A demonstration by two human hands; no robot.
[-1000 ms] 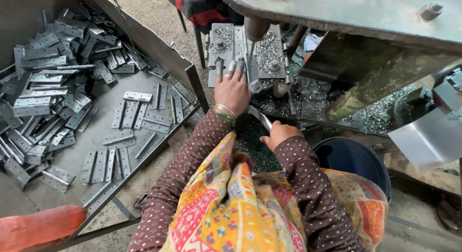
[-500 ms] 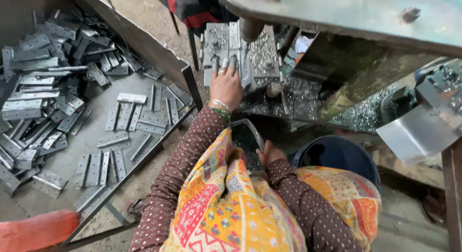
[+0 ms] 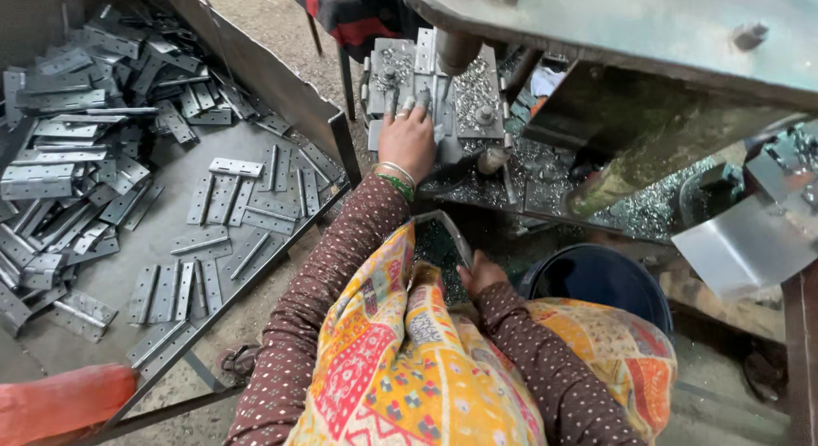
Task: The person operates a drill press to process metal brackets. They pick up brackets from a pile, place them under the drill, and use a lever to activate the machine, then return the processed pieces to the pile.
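L hand (image 3: pixel 409 139) is stretched fwd onto the metal jig (image 3: pixel 434 88) under the drill spindle (image 3: pixel 456 50); fingers spread flat and pressing on a hinge plate (image 3: pixel 443 126) lying on the jig, not curled round it, so pressing, not gripping. Bangles (image 3: pixel 396 175) at the wrist, brown dotted sleeve behind. R hand (image 3: pixel 481 271) sits low, close to the body, beside a small tray (image 3: pixel 439 241) of dark bits; fingers tucked under, can't tell if it's clenched or holding anything. Metal swarf (image 3: pixel 528 169) covers the machine bed around the jig. Blue bucket (image 3: pixel 601 280) just right of the R hand, below the bed. To the left, a big sheet-metal bin (image 3: pixel 281 88) holds many grey hinges (image 3: pixel 234 199), some in rows near its front edge, a heap piled at the far left. Orange roll (image 3: pixel 60 403) at bottom-left corner. Yellow patterned cloth (image 3: pixel 400 369) over the lap. Red-black checked cloth (image 3: pixel 358 11) behind the machine, top centre.
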